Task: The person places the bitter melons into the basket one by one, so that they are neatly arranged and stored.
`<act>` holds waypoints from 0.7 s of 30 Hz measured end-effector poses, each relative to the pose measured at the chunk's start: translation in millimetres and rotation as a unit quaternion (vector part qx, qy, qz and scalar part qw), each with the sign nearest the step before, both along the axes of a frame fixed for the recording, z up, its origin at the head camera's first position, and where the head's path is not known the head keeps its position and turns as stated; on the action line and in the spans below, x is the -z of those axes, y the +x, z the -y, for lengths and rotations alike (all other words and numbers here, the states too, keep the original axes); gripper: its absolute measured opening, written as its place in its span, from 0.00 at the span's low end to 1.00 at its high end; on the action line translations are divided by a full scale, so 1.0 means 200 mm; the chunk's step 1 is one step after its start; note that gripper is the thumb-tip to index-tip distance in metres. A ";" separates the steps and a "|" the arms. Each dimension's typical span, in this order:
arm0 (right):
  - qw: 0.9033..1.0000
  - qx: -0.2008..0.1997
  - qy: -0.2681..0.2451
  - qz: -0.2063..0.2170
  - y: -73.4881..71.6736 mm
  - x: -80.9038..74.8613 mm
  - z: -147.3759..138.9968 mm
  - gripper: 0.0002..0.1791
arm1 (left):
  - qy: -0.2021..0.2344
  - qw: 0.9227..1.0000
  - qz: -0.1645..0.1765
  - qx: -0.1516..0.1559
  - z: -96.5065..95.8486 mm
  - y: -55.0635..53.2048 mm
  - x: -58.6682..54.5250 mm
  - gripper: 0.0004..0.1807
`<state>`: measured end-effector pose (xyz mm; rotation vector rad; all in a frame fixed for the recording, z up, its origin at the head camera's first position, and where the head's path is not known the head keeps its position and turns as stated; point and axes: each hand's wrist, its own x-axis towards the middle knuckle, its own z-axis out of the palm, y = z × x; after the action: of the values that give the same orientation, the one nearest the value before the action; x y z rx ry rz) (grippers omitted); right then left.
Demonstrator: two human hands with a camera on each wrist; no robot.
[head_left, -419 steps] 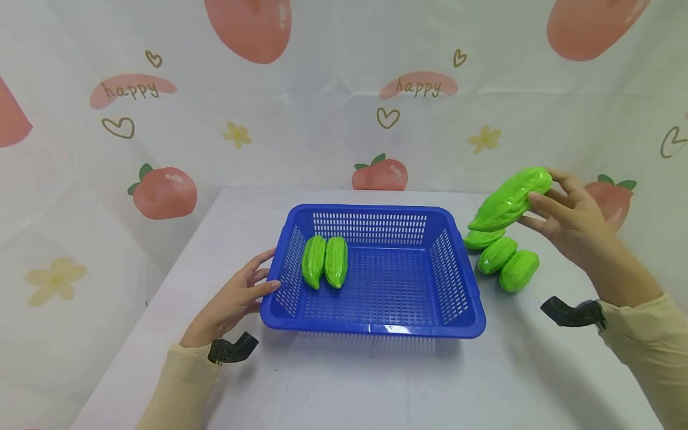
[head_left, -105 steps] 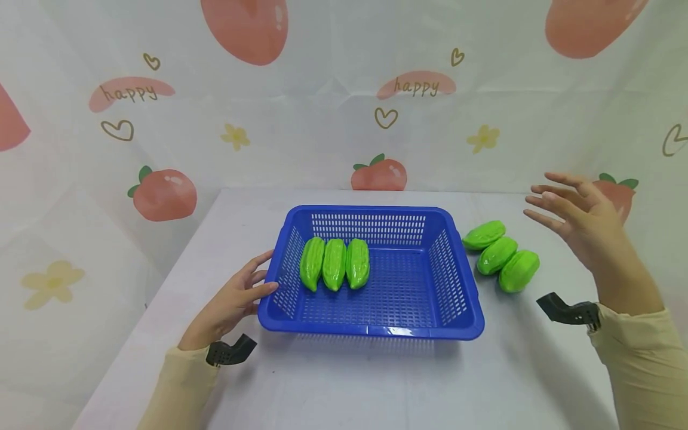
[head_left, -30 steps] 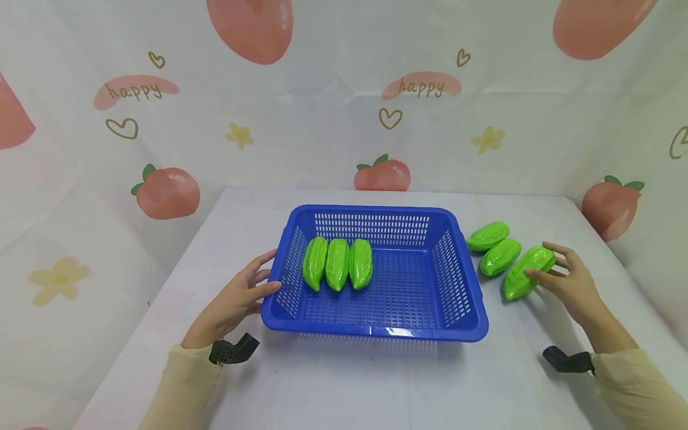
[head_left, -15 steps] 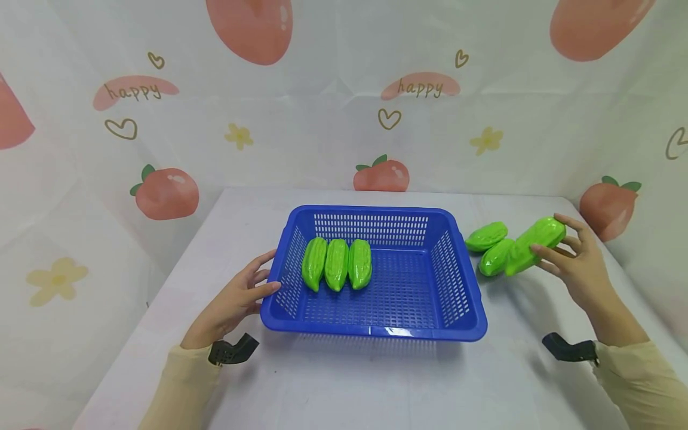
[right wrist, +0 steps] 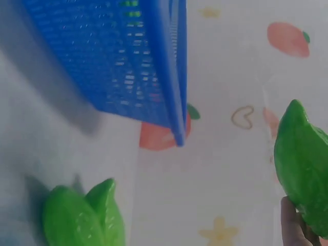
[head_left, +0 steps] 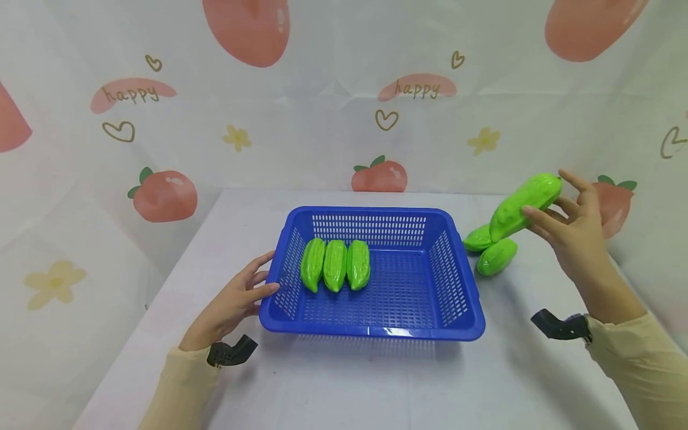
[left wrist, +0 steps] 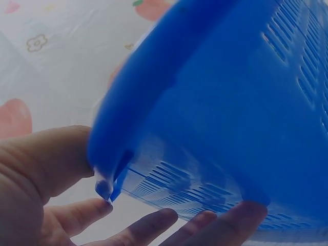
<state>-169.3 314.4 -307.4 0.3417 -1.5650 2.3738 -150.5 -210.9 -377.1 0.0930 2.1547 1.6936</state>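
A blue plastic basket (head_left: 371, 332) stands mid-table, with three glossy green bitter melons side by side in its left half; the middle bitter melon (head_left: 335, 266) touches its neighbours. My left hand (head_left: 231, 304) holds the basket's left rim, thumb on the rim and fingers below it against the outer wall (left wrist: 195, 97). To the right of the basket, my right hand (head_left: 580, 239) grips another bitter melon (head_left: 524, 206) in the air, its narrower end slanting down to the left. Below it, two bitter melons lie on the table, the nearer bitter melon (head_left: 497, 257) and one partly hidden behind the held one.
The white tabletop (head_left: 344, 388) runs up to a cloth backdrop (head_left: 322, 137) printed with fruit, hearts and flowers. A black camera mount (head_left: 561, 325) sits on the right wrist and another mount (head_left: 232, 350) on the left wrist.
My right hand has picked up the nearest bitter melon from the table and raised it up and back. A third bitter melon has joined two in the basket since the oldest frame. My left hand stays put.
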 end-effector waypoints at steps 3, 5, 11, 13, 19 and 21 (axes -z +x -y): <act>1.000 -0.020 0.013 -0.014 -0.02 -0.03 0.05 0.41 | -0.002 1.000 0.000 -0.001 0.00 0.00 0.00 0.44; 0.999 -0.024 0.041 -0.013 -0.04 -0.05 0.09 0.41 | -0.003 1.000 -0.001 -0.002 0.00 0.00 0.00 0.44; 0.990 -0.028 0.137 0.003 -0.08 -0.10 0.22 0.40 | -0.009 1.000 0.000 -0.005 0.00 0.00 0.01 0.45; 0.988 -0.043 0.147 0.014 -0.10 -0.11 0.26 0.39 | -0.012 1.000 0.001 -0.006 0.00 0.00 0.01 0.45; 0.973 -0.078 0.204 0.073 -0.16 -0.13 0.39 0.39 | -0.008 1.000 0.000 -0.003 0.00 0.00 0.01 0.44; 0.962 -0.080 0.243 0.098 -0.18 -0.13 0.43 0.40 | -0.009 1.000 -0.002 -0.002 0.01 0.00 0.01 0.44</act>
<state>-204.8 228.6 -281.4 0.3501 -2.2954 2.1579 -151.0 -212.1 -379.0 0.0864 2.1727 1.6779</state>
